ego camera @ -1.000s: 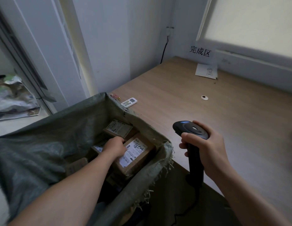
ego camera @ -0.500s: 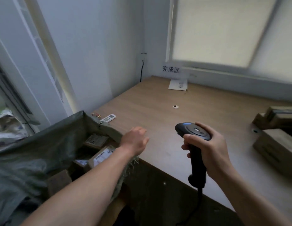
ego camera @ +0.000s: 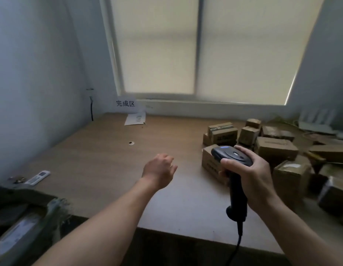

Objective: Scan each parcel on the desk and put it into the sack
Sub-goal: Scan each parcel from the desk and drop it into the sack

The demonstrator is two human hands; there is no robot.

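Left grip point(ego camera: 159, 170), out of the sack point(ego camera: 49, 210) at lower left, reaches empty, fingers loose, toward parcels point(ego camera: 276, 148) at right; right grip point(ego camera: 251, 175) clasps scanner point(ego camera: 233, 155). Best: take nearest box point(ego camera: 210, 160), label up.

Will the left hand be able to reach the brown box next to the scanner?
Probably yes. The left hand is empty and open over the desk, and nothing lies between it and the box. The scanner in the right hand covers only its right side.

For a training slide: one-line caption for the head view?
Right hand grips a black handheld barcode scanner as the open left hand hovers over the wooden desk near piled brown cardboard parcels.
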